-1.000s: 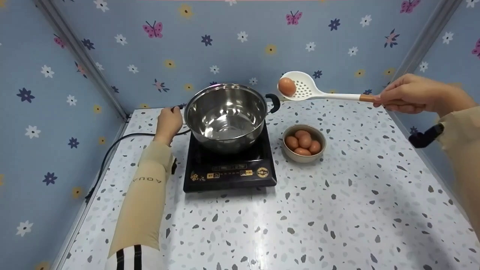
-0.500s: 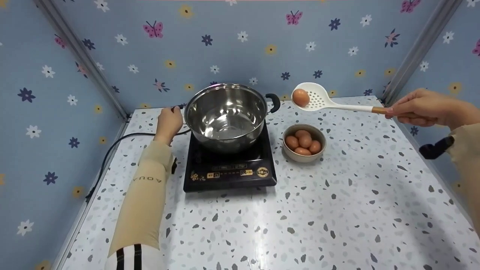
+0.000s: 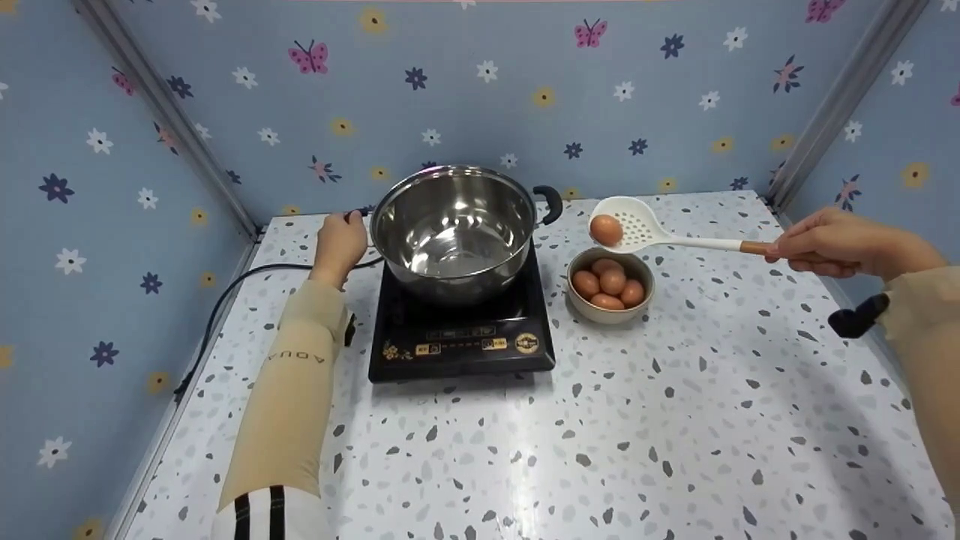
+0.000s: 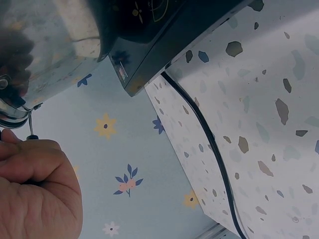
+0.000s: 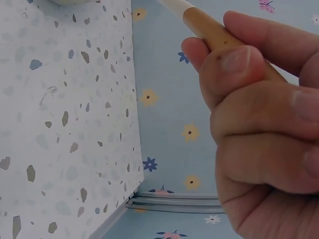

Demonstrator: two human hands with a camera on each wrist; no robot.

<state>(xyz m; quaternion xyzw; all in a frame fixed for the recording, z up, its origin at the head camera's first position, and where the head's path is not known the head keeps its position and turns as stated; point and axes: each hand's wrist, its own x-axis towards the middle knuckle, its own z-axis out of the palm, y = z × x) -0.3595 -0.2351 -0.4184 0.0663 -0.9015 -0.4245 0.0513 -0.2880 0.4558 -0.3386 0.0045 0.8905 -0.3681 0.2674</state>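
Note:
My right hand (image 3: 836, 244) grips the wooden handle of a white slotted spoon (image 3: 636, 219); the right wrist view shows its fingers curled round the wood (image 5: 212, 31). One brown egg (image 3: 606, 230) lies in the spoon's head, which overlaps the back rim of a small bowl (image 3: 609, 316) in the head view. Inside that bowl are several brown eggs (image 3: 612, 282). With curled fingers my left hand (image 3: 340, 244) holds the left handle of a steel pot (image 3: 457, 217). That handle is mostly hidden by the hand. Clear liquid seems to cover the pot's bottom.
Beneath the pot is a black induction cooker (image 3: 461, 349) on a speckled white table (image 3: 637, 450). A black cable (image 3: 225, 300) runs off to the left. Flowered blue walls (image 3: 480, 97) stand behind and at both sides. The pot's right handle (image 3: 551, 204) sticks out toward the spoon.
My right hand has lowered the slotted spoon with the egg, first moving it right, away from the pot, then down to the bowl's back rim. My left hand stays at the pot handle.

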